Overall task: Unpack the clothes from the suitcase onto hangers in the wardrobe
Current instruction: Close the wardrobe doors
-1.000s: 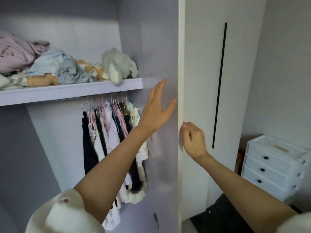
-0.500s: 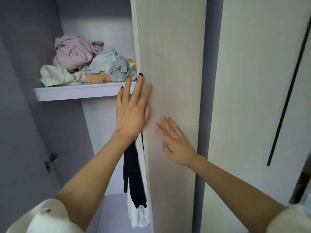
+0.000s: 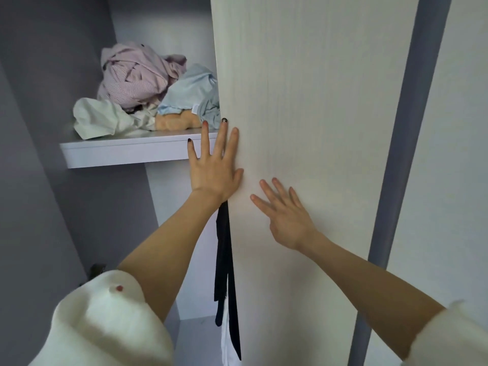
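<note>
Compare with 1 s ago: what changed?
The wardrobe door slid left, hiding most hanging clothes and the toys. The right hand let go of its edge; it and the left hand now press flat on the door. Shelf pile unchanged.

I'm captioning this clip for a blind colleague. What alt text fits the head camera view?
Both hands, left hand and right hand, lie flat with straight fingers on a pale wardrobe door. Left of the door, a shelf holds crumpled clothes, and dark clothing hangs below.
</note>
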Available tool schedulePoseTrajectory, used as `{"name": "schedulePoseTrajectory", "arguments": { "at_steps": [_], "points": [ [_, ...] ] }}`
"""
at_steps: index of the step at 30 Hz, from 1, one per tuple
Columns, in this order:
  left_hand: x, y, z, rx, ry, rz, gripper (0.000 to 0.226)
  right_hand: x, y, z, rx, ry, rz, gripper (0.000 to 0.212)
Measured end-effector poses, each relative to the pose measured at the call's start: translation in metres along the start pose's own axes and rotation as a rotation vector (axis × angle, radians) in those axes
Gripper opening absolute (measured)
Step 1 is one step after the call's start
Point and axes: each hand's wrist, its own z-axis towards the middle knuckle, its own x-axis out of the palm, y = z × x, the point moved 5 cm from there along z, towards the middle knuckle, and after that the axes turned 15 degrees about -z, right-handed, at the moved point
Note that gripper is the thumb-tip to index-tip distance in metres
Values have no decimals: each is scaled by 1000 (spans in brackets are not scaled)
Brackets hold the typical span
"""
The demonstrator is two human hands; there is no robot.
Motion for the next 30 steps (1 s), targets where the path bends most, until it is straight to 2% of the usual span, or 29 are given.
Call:
{"name": "schedulePoseTrajectory", "arguments": {
  "at_steps": [10,16,23,30],
  "points": [
    [21,8,17,10,3,-49,81,14,0,15,20,-24,11,78],
    [2,1,-7,-6,44,-120,66,-8,7,1,54,54,163,58],
    [-48,23,-128,-189,124,-120,56,-38,69,-64,-37,162,377,45],
    [-132,69,-263,-421,77,-86,51,-90,174,-118,-213,236,693,43]
  ]
}}
